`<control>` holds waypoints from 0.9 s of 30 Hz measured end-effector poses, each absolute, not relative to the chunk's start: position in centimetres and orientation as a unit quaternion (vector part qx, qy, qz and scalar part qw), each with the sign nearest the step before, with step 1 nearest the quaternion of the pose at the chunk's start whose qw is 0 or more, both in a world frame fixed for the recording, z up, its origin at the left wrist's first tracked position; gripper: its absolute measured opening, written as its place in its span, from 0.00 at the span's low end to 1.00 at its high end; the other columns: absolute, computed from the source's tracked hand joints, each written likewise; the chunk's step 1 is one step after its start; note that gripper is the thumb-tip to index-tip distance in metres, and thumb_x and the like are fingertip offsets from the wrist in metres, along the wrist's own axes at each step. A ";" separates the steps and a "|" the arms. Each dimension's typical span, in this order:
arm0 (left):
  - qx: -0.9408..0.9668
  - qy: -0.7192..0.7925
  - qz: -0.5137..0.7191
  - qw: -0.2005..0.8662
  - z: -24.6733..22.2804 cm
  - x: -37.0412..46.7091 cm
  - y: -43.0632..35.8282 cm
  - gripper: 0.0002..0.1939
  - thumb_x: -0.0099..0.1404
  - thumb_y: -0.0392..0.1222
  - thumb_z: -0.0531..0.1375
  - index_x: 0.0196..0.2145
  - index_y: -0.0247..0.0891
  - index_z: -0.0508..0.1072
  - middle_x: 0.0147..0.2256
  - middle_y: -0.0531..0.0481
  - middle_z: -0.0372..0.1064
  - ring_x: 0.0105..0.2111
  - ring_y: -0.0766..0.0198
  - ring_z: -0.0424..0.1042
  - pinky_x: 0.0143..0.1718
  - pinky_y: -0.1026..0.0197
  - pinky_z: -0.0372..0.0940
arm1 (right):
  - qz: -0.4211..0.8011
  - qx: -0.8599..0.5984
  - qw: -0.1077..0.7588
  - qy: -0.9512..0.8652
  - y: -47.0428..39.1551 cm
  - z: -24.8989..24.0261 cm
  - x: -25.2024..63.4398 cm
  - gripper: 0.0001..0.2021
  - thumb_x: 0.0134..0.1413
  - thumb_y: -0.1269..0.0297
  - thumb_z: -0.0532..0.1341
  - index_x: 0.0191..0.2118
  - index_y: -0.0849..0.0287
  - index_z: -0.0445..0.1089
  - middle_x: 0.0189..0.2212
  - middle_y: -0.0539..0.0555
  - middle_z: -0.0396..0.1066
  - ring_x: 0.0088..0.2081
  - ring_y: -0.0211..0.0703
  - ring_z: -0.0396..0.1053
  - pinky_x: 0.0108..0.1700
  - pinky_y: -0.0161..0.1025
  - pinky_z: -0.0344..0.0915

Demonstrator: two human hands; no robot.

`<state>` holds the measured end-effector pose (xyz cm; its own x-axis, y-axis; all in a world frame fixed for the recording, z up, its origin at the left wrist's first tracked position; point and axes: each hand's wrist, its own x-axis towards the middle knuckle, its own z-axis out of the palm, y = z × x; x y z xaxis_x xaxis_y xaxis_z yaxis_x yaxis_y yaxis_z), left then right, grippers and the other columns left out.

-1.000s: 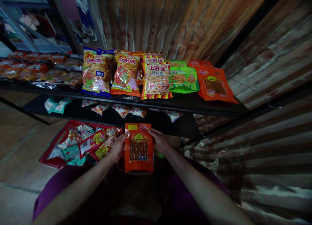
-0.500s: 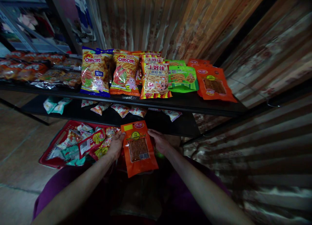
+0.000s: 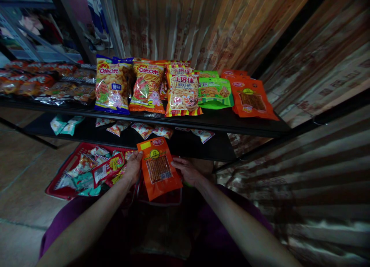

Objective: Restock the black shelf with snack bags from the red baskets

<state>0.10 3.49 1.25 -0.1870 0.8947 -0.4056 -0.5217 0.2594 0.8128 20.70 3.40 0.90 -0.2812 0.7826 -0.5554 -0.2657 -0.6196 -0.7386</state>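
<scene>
An orange snack packet (image 3: 162, 186) with a clear window showing brown sticks is held upright, tilted slightly left, in front of the lower shelf. My left hand (image 3: 134, 166) pinches its left edge, thumb in front and the other fingers hidden behind. Stretched fingers of my right hand (image 3: 187, 172) lie at the packet's right edge; whether they touch it I cannot tell. Matching orange packets (image 3: 252, 99) lie stacked at the right end of the upper shelf (image 3: 214, 122). Just beyond my left hand is a red basket (image 3: 54, 190) of mixed snack bags.
Along the upper shelf stand blue crab-flavour bags (image 3: 112, 84), orange snack bags (image 3: 147, 86), prawn cracker bags (image 3: 182, 93) and green bags (image 3: 215, 93). Packaged buns (image 3: 37, 84) line its left end. Small packets lie on the lower shelf (image 3: 199, 151). A dark shelf post (image 3: 295, 126) runs at right.
The orange packet and my left hand have shifted a little left and up. My right hand has moved slightly left and lower along the packet's edge.
</scene>
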 end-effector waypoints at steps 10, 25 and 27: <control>0.170 0.489 0.541 0.663 0.9 -0.5 3.7 0.13 0.53 0.44 0.64 0.32 0.35 0.68 0.23 0.56 0.70 0.18 0.72 0.66 0.19 0.69 0.60 | 0.757 -0.493 0.371 -0.216 3.7 0.3 20.6 0.17 0.31 0.64 0.72 0.34 0.58 0.75 0.30 0.50 0.77 0.31 0.41 0.74 0.40 0.42 0.68; 0.146 0.477 0.516 0.696 2.3 -0.7 3.0 0.06 0.53 0.26 0.60 0.28 0.33 0.69 0.25 0.52 0.72 0.22 0.70 0.71 0.25 0.69 0.67 | 0.742 -0.501 0.396 -0.203 4.3 -0.3 20.4 0.13 0.34 0.67 0.70 0.33 0.56 0.75 0.29 0.50 0.77 0.29 0.42 0.74 0.35 0.40 0.70; 0.133 0.481 0.511 0.700 2.2 -0.7 3.1 0.05 0.56 0.26 0.58 0.29 0.33 0.70 0.26 0.50 0.73 0.23 0.69 0.72 0.26 0.68 0.68 | 0.743 -0.506 0.392 -0.195 4.3 -0.2 20.3 0.12 0.35 0.68 0.70 0.33 0.56 0.74 0.28 0.49 0.77 0.29 0.42 0.74 0.36 0.41 0.70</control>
